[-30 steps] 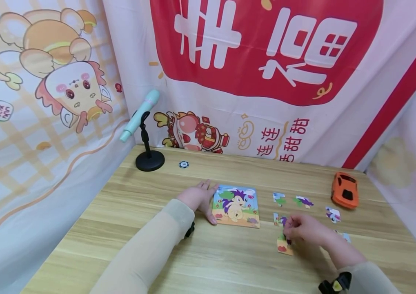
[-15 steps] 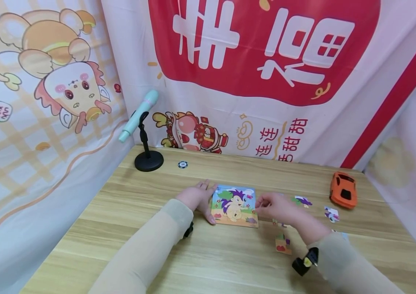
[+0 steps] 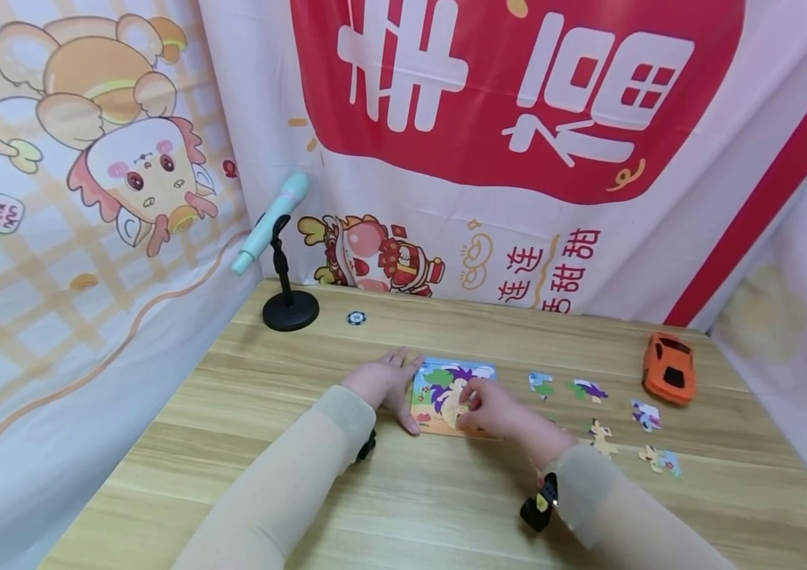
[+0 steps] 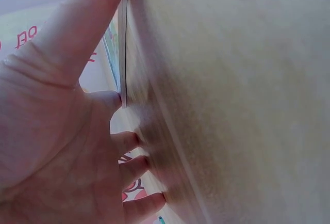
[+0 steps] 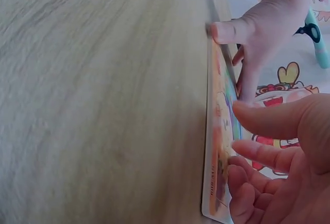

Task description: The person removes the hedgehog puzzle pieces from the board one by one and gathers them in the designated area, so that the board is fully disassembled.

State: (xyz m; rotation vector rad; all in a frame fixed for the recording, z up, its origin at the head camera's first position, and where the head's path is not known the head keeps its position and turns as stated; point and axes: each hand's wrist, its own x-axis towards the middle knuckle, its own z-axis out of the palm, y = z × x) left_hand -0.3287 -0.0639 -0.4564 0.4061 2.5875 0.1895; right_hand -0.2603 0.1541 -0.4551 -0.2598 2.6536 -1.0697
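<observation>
Across the top of the head view, the red banner behind my bench shows big white Chinese characters, and smaller red ones, 连连 and 甜甜, run below it at centre right. My left hand lies flat with straight fingers against the left edge of the puzzle board, thumb along its near corner. My right hand rests on the board's hedgehog picture with fingers curled down; I cannot tell whether it pinches a piece. It covers the board's right half. Loose puzzle pieces lie scattered right of the board, an orange toy car beyond them. At upper left stand a mint microphone on a black stand and a small round chip.
</observation>
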